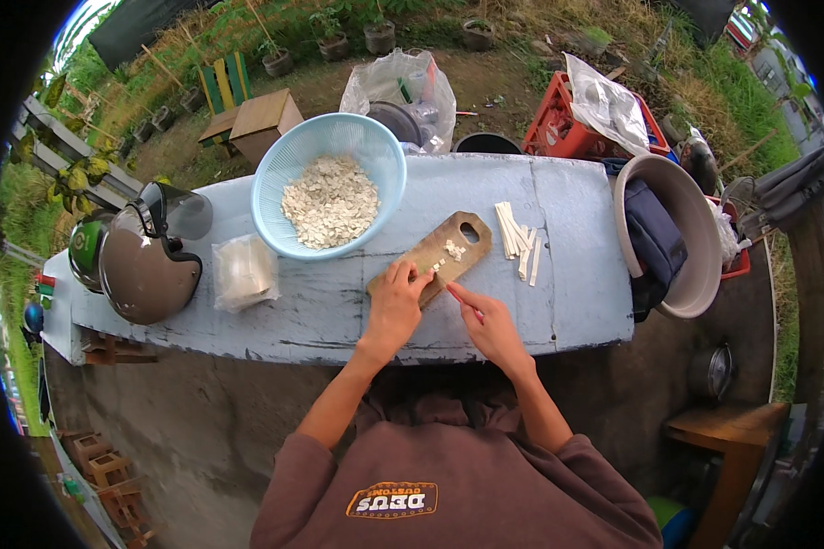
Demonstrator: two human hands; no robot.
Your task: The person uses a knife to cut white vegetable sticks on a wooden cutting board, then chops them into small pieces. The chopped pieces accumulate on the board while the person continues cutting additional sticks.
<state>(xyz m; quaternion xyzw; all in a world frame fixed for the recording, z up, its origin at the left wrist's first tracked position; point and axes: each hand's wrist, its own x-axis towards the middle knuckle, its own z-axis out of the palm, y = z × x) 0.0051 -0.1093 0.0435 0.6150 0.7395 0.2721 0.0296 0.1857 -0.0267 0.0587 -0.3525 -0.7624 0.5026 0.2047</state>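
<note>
A wooden cutting board (pixel 428 247) with a hole at its far end lies slanted on the table in front of me. My left hand (pixel 395 304) bends its fingers down on the board, holding pale strips whose cut ends (pixel 438 265) show at the fingertips. In my right hand (pixel 494 328) is a knife with a red handle (pixel 478 315), its blade beside the left fingertips. Small cut pieces (pixel 454 249) sit near the hole. Longer white strips (pixel 520 240) lie right of the board. A light blue basket (pixel 264 197) at the far left holds many flat pale pieces (pixel 330 203).
A clear plastic packet (pixel 244 273) and two helmets (pixel 146 265) stand left on the blue-grey table (pixel 581 274). A large round tub (pixel 696 297) with a dark bag (pixel 655 233) is at the right. Beyond the table are a red crate (pixel 549 119) and a plastic sack (pixel 357 87).
</note>
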